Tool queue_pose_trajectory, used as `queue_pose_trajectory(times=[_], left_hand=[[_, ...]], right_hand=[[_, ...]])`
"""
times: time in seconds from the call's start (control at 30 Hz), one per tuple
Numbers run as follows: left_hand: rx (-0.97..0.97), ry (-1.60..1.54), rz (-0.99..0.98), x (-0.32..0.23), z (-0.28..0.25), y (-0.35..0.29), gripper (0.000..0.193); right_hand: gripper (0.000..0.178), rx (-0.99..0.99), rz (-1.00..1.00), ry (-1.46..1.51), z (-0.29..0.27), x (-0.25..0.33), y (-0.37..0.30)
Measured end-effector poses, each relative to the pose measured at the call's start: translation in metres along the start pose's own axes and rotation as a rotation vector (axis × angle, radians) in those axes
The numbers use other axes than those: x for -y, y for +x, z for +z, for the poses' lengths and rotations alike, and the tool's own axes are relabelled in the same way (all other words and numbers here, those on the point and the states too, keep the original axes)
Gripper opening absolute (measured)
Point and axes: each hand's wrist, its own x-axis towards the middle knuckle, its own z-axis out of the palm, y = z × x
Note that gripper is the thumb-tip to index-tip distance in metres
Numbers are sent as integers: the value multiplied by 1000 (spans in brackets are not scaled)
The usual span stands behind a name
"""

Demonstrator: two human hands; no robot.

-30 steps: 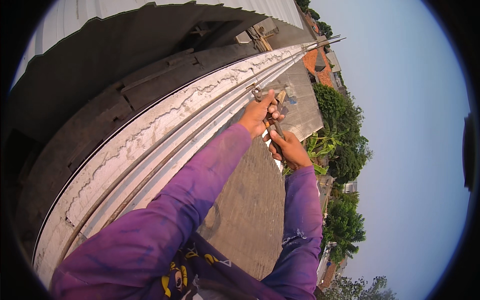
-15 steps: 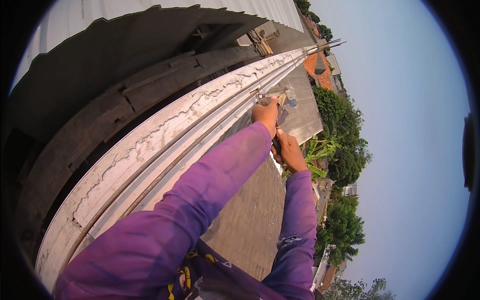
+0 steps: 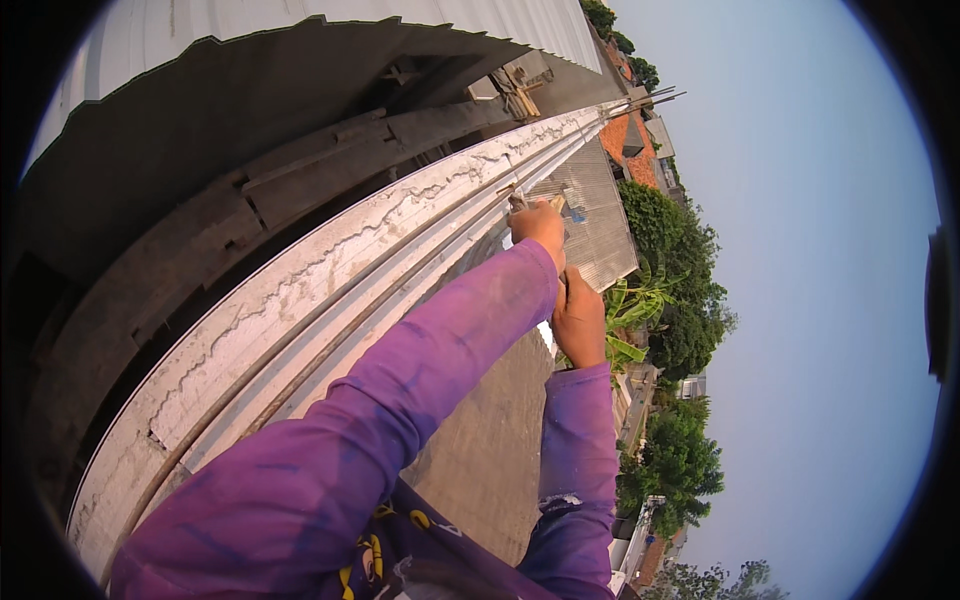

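Beside a cracked ledge [image 3: 320, 270], a tool [image 3: 517, 202] was apparently being positioned near metal rods [image 3: 250, 380], left hand [image 3: 540, 230] and right hand [image 3: 581, 322] seemingly closed round it, steadiness called for next.

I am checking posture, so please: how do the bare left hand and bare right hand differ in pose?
The bare left hand is higher in the picture, nearer the cracked white concrete ledge; the bare right hand is lower. The left hand's purple fabric sleeve slants strongly; the right hand's purple sleeve is nearer upright. Both hands are uncovered and close together.
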Motion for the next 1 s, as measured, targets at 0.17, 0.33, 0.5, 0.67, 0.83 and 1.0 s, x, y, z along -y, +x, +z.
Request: queue_pose_trajectory(times=[0.17,0.33,0.5,0.67,0.83,1.0], left_hand=[[22,145,12,-11,-10,6,40],[29,437,269,-1,-27,-9,33],[206,674,602,10,-18,-25,32],[389,826,1091,-25,6,-88,32],[317,814,1518,-72,38,-139,19],[-107,1216,1899,-134,106,-152,13]], right_hand=[[31,458,690,1178,-1,-13,19],[31,368,769,1532,13,2,-11],[29,-107,718,1637,21,57,-33],[24,-554,421,1136,-25,65,-3],[25,-615,188,1137,-62,91,25],[31,-544,142,1235,-85,104,58]])
